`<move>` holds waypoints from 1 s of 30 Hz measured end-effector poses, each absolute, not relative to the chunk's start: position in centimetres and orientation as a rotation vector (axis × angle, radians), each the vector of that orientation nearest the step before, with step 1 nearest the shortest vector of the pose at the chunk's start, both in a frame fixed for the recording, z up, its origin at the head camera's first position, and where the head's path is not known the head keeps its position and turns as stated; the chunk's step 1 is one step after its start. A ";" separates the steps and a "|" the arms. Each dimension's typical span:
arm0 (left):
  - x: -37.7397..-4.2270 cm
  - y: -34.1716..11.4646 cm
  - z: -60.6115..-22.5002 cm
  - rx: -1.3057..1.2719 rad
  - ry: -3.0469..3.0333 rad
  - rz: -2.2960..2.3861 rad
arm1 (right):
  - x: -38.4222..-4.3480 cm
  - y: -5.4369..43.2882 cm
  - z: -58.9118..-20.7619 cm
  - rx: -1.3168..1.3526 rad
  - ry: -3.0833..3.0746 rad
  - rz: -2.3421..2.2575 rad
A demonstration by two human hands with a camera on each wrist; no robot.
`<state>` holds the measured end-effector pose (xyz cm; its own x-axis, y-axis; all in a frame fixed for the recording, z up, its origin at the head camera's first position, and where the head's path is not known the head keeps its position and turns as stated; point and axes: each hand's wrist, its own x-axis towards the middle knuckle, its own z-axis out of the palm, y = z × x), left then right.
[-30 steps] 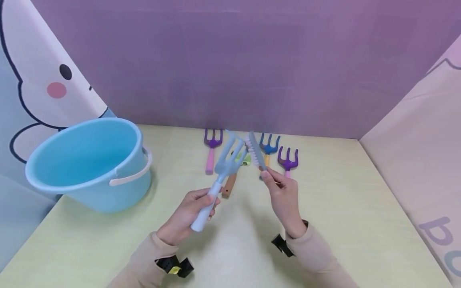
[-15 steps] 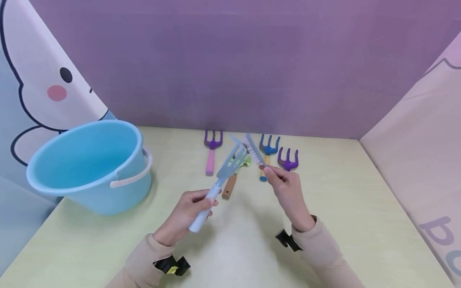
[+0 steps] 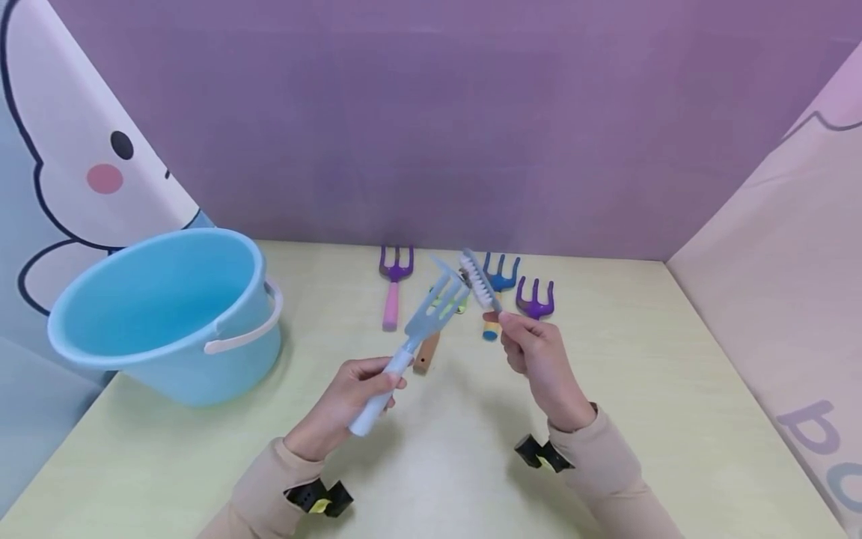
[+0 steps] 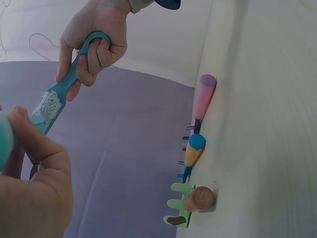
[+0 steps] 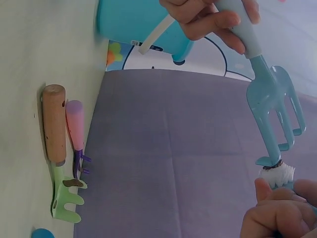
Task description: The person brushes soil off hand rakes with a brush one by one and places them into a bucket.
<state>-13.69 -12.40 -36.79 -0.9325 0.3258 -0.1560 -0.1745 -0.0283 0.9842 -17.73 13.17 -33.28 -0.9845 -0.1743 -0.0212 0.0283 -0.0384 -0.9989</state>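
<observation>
My left hand [image 3: 350,397] grips the pale handle of a light blue garden hand fork [image 3: 426,318], raised off the table with its tines up and rightward. My right hand [image 3: 542,355] holds a blue-grey scrubbing brush [image 3: 488,288] by its handle. In the right wrist view the brush's white bristles [image 5: 277,174] meet the bent tip of one tine, where a dark smear shows. From the left wrist view, the right hand's fingers [image 4: 99,57] curl round the brush handle's looped end. Most of the fork is out of sight there.
Behind the hands lie a green fork with a brown handle [image 3: 426,355], a purple fork with a pink handle [image 3: 390,303], a blue fork with a yellow handle [image 3: 500,281] and another purple fork [image 3: 535,307]. A blue bucket [image 3: 202,378] stands left. A purple backdrop [image 3: 431,150] rises behind.
The fork has turned in my left hand, so its tines lean further right and look narrower. My right hand has shifted slightly right, with the brush still against the tines.
</observation>
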 end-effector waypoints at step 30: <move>-13.3 -15.0 -36.9 0.272 1.988 1.833 | -18.3 16.8 -31.6 -0.329 2.429 -1.566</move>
<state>-13.35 -15.00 -36.93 -0.8924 0.4173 -0.1716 -0.1372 0.1113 0.9843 -18.29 16.80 -31.62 -0.9478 -0.3105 -0.0726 -0.0621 0.4031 -0.9131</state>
